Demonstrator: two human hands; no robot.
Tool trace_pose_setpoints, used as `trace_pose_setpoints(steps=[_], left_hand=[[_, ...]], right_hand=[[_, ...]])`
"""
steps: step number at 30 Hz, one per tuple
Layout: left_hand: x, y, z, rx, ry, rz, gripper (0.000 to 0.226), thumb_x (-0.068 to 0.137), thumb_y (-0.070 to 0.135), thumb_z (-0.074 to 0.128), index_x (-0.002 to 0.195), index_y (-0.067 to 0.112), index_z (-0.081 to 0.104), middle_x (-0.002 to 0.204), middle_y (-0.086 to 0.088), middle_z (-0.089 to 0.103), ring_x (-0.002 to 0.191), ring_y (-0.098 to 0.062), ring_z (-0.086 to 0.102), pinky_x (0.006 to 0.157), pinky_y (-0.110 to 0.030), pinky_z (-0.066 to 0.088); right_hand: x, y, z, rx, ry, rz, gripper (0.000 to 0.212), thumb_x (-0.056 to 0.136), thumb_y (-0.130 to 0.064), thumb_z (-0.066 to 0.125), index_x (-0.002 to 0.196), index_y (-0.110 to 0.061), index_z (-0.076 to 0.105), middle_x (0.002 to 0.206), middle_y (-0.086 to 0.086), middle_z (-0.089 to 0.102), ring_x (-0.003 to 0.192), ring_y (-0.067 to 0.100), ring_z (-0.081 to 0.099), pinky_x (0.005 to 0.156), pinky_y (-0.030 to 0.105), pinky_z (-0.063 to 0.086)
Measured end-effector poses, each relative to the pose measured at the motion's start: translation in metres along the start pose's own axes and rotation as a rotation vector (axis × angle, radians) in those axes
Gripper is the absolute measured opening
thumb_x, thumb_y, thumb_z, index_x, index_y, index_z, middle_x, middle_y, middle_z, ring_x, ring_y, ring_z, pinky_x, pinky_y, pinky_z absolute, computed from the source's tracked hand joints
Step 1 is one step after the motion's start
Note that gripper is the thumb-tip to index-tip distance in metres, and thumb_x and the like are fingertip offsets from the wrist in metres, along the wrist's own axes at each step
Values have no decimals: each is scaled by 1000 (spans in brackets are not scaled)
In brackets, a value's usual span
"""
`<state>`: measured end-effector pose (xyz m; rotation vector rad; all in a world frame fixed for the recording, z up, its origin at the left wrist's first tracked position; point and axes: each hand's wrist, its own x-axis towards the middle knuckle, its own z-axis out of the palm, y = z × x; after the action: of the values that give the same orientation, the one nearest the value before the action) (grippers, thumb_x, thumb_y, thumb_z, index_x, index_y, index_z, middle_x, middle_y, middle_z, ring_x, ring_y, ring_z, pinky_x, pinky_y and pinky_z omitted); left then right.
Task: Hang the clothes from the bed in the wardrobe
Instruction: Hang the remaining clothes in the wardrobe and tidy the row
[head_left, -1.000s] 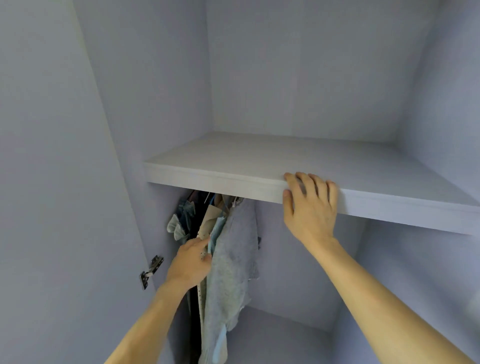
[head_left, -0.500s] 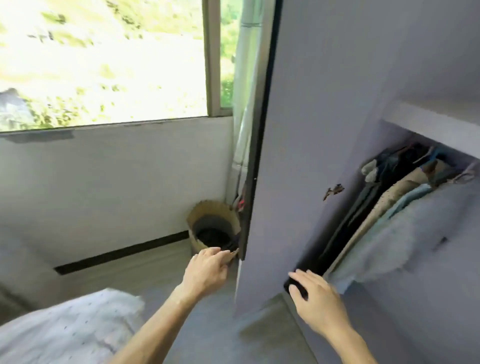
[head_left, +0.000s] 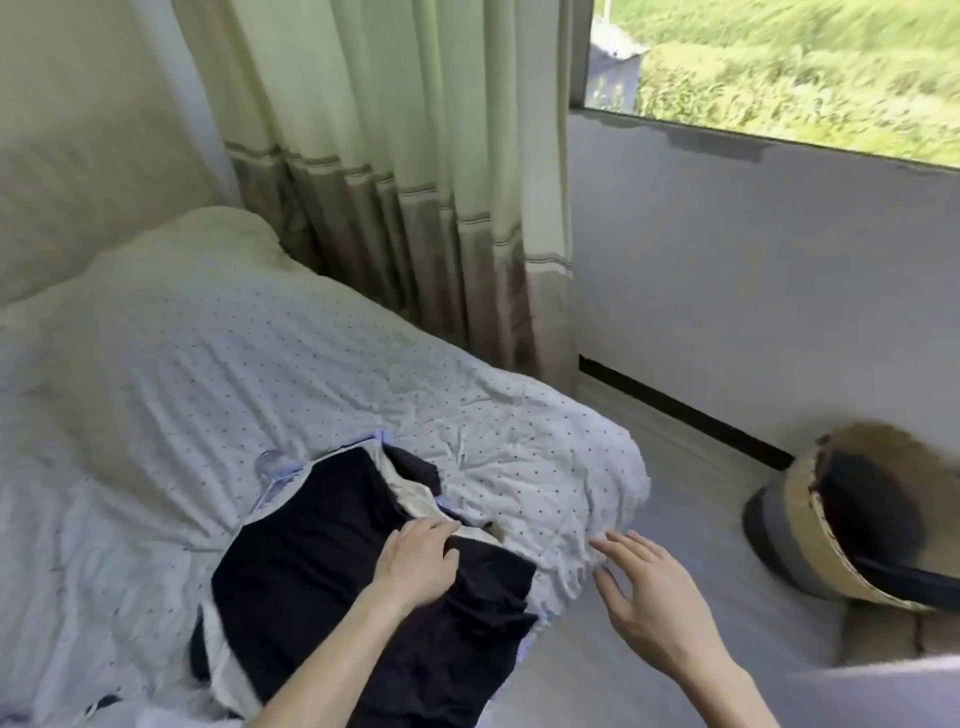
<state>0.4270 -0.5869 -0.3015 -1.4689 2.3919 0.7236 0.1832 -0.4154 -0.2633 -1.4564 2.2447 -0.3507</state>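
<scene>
A dark navy garment (head_left: 322, 561) with a cream lining lies on the bed (head_left: 208, 374), on a pale blue hanger (head_left: 275, 475) whose hook sticks out at its upper left. My left hand (head_left: 418, 564) rests on the garment near its collar, fingers bent over the cloth; whether it grips is unclear. My right hand (head_left: 649, 587) hovers with fingers spread beside the bed's corner, holding nothing. The wardrobe is out of view.
The bed has a white dotted cover and a cream pillow (head_left: 78, 156) at its head. Green curtains (head_left: 395, 171) hang behind it beside a window (head_left: 810, 67). A woven basket (head_left: 831, 525) with a dark liner stands on the floor at the right.
The view has swung from the wardrobe interior, past its door and the basket, to the bed. My left hand has come down onto the dark garment; my right hand has left the wardrobe.
</scene>
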Motion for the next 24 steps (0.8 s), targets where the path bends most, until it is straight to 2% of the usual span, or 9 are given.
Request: trace_pose_setpoints(steps=[2,6,8,12,18,21,24], left_hand=[[-22,-34,-2,-72,48,-122,50,101,38,40,151,31,38,156,8,35,145,-16,29,120,-40,24],[-67,-81,6,-179,134,-321,50,101,37,43,150,28,42,154,5,40,142,-17,36,116,-40,31],[-88,-91,12,-224,166,-413,50,100,38,44,149,28,43,154,5,41,141,-17,37,116,-41,32],[-129,-88,24,-323,252,-559,49,100,34,45,148,26,44,153,5,42,140,-18,38,115,-37,33],[-172,-86,35,-473,400,-731,47,101,31,46,148,26,44,152,7,43,140,-13,38,114,-29,32],[-181,-90,32,-540,484,-773,46,102,29,47,147,26,45,151,8,43,140,-11,38,115,-28,33],[-179,-107,25,-533,533,-786,45,101,27,48,146,25,47,149,8,45,137,-12,42,114,-29,34]], right_hand=[[15,-23,9,-13,-65,-103,41,101,-49,43,141,-43,49,151,-23,41,146,5,27,119,25,23],[37,-58,26,-69,-171,-316,40,102,-48,43,141,-42,50,149,-24,44,146,7,29,117,27,27],[45,-70,33,-93,-226,-408,41,102,-48,41,142,-43,49,152,-23,41,147,8,27,117,31,29],[54,-90,38,-163,-307,-581,41,103,-46,39,142,-41,48,151,-22,41,147,7,26,116,29,30],[64,-120,45,-183,-366,-773,46,103,-49,34,147,-41,42,158,-17,32,150,8,21,121,28,23],[71,-140,50,-177,-353,-861,59,96,-59,18,147,-41,43,159,-14,32,150,10,22,120,32,26],[84,-163,62,-186,-350,-935,53,100,-55,24,148,-41,40,160,-14,29,151,10,18,120,30,22]])
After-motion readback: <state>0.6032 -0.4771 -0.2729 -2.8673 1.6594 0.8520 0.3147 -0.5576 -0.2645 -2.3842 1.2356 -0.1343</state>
